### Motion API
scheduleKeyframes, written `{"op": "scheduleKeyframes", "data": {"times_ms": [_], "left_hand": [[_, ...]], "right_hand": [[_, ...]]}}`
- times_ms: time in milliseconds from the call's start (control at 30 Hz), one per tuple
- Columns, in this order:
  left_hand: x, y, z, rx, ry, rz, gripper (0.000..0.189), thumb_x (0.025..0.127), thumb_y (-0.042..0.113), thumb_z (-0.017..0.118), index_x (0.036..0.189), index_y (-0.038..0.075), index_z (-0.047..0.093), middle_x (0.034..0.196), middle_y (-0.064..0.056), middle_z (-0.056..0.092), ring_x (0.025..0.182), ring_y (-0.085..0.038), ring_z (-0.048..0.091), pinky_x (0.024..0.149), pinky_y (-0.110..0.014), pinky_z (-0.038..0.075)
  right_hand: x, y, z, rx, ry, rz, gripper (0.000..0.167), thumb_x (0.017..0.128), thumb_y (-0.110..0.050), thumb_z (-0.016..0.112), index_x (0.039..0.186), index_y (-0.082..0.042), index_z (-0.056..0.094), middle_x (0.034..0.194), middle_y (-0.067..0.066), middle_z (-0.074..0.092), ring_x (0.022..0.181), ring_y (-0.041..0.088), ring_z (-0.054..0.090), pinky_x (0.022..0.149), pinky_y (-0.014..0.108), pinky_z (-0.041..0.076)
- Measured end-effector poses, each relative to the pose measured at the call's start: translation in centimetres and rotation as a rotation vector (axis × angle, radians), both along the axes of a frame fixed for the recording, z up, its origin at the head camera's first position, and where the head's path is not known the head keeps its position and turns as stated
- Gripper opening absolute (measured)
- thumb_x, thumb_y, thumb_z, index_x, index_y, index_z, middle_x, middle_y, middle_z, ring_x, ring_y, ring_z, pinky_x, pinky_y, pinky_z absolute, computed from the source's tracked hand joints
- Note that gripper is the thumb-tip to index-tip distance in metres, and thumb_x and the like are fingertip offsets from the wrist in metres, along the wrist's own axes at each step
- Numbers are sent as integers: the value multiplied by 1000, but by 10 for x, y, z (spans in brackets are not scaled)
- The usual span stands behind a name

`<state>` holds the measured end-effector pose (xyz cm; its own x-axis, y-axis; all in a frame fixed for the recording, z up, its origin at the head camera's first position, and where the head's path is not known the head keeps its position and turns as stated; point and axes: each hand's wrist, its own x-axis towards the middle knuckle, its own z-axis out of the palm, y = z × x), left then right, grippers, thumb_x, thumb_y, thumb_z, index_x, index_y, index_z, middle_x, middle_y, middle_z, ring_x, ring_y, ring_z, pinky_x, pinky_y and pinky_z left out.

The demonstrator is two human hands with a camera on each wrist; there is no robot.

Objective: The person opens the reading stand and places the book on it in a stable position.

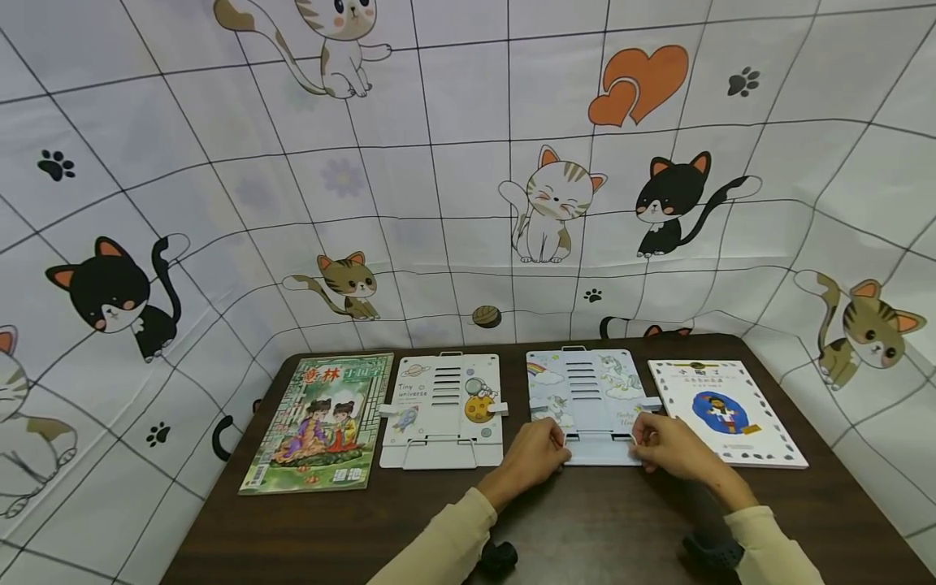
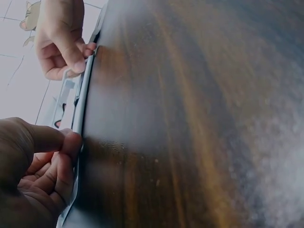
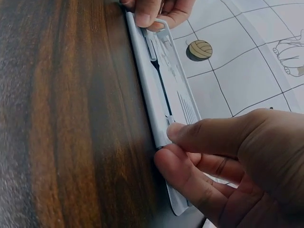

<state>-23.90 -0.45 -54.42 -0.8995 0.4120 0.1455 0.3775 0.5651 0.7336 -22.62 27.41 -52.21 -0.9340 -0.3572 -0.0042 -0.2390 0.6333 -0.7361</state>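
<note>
A folded-flat book stand (image 1: 585, 406), pale blue with a rainbow and unicorns, lies on the table. My left hand (image 1: 534, 451) pinches its lower left part between thumb and fingers. At the lower right, my right hand (image 1: 673, 447) pinches the near edge too. In the left wrist view the thumb and forefinger of the left hand (image 2: 42, 166) meet at the stand's thin edge. From the right wrist, the right hand (image 3: 228, 161) has its thumb by a small clip on the ledge and fingertips against the edge.
To the left lie a white space-themed book stand (image 1: 446, 398) and a green illustrated magazine (image 1: 329, 431). A white book (image 1: 724, 414) with a blue circle sits on the right. Behind the dark wooden table (image 1: 585, 520) hangs a cat-patterned cloth (image 1: 468, 187).
</note>
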Motion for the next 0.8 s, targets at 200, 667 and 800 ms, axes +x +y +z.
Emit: {"op": "scheduleKeyframes", "data": {"times_ms": [200, 667, 800], "left_hand": [[1, -2, -2, 33, -2, -32, 15, 92, 4, 78, 89, 8, 63, 65, 3, 69, 53, 8, 56, 57, -12, 47], [0, -3, -5, 84, -17, -67, 17, 94, 2, 77, 89, 8, 62, 67, 2, 69, 53, 10, 56, 58, -12, 50], [-1, -4, -5, 85, -40, -74, 15, 95, 4, 77, 92, 7, 63, 69, 2, 69, 56, 9, 57, 59, -13, 50]], "right_hand": [[0, 3, -2, -16, 1, 31, 21, 93, -8, 81, 91, -7, 59, 69, -2, 66, 58, 7, 64, 55, 26, 57], [1, 4, -4, -26, 15, 25, 23, 92, -11, 82, 91, -9, 59, 72, -1, 68, 61, 7, 65, 57, 27, 57], [0, 5, -2, -29, -2, 34, 22, 93, -10, 81, 91, -8, 59, 73, -1, 67, 61, 7, 65, 57, 28, 58]]}}
